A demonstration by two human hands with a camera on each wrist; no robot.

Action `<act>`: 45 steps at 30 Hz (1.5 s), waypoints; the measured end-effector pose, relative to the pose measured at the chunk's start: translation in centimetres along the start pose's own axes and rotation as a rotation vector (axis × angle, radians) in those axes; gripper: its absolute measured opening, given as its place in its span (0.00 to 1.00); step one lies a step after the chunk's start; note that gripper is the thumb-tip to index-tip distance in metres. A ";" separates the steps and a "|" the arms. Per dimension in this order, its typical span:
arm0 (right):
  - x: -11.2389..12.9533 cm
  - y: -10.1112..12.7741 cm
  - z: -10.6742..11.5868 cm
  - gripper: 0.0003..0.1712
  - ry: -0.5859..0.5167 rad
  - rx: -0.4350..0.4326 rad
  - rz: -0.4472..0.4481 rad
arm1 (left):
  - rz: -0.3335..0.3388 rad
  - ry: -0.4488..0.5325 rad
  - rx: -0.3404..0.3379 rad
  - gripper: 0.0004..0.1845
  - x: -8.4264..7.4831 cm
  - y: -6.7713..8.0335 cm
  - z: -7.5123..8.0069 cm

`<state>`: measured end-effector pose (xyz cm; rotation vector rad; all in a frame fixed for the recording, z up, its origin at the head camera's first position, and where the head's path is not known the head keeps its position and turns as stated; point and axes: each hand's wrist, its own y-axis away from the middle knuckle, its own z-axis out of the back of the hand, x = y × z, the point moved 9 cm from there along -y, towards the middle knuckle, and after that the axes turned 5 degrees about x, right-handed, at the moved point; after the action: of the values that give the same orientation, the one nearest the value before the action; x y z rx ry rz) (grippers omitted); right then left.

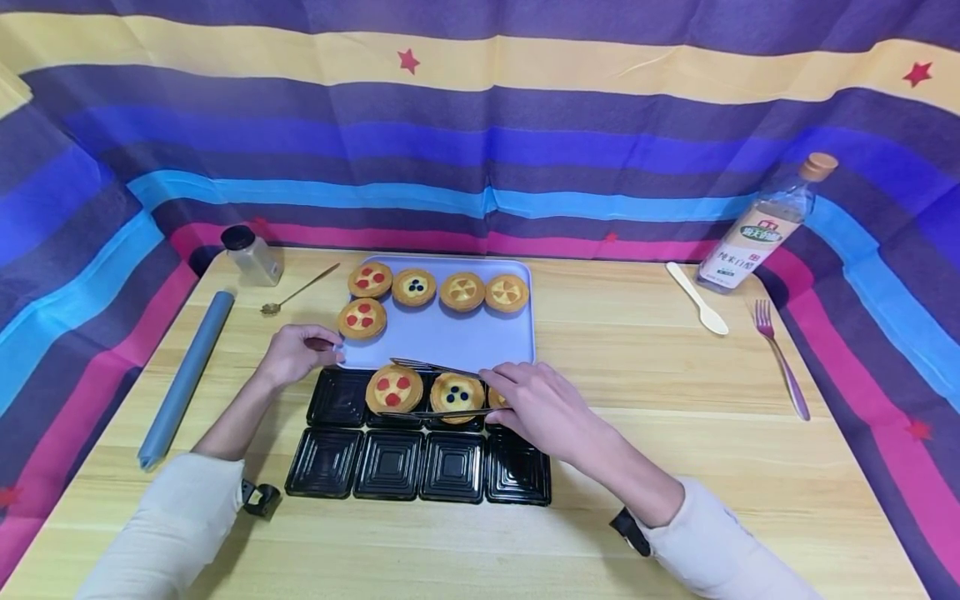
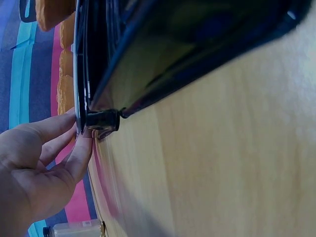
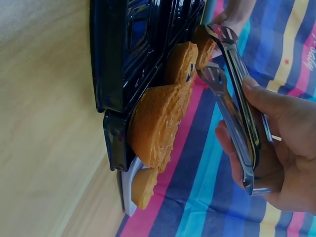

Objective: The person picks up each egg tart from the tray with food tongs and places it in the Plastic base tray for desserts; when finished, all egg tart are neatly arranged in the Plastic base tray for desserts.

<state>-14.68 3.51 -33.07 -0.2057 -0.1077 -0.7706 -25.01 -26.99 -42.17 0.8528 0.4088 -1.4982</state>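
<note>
— Right hand point(image 1: 542, 406)? Fingers?
— Curled round metal tongs point(image 1: 438, 390), holding them flat over the back row of the black tray point(image 1: 420, 479). Tong arms apart, with nothing between the tips.
— And the tarts?
— Three in the black tray's back row: red-dotted tart point(image 1: 394, 388), blue-dotted tart point(image 1: 457, 393), a third point(image 3: 155, 126) mostly hidden under the hand. Five more on the lavender tray point(image 1: 450, 337) just behind.
— Left hand point(image 1: 296, 354)?
— At the lavender tray's near-left corner; fingertips point(image 2: 81, 148) pressed against its edge, lightly curled, steadying it by the look of it.
— Step in hand?
— Probably between transfers, tart set down, tongs free.
— Next move?
— Likely back to the lavender tray: tongs opened wide around a tart's crust, squeezed gently, lifted level toward an empty compartment.
</note>
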 end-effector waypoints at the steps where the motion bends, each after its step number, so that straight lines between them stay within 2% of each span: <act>1: 0.0 0.0 -0.1 0.29 -0.001 0.003 0.001 | -0.002 0.001 0.000 0.16 0.0 0.0 0.0; 21: -0.1 0.1 -0.8 0.31 0.034 0.039 0.000 | 0.001 0.001 -0.003 0.15 0.2 -0.2 0.0; 31: 0.3 -0.1 0.6 0.33 -0.013 0.012 0.037 | 0.001 -0.013 -0.009 0.15 0.1 -0.1 0.0; 39: 0.2 -1.8 1.7 0.31 -0.006 -0.030 0.039 | 0.005 -0.018 -0.006 0.15 0.1 0.1 0.0; 45: -0.9 -3.7 1.8 0.31 0.004 -0.045 -0.014 | 0.007 -0.012 -0.011 0.15 0.2 0.2 0.0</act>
<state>-17.92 1.90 -30.97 -0.2462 -0.0882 -0.7877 -24.82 -27.14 -42.24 0.8348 0.4046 -1.4928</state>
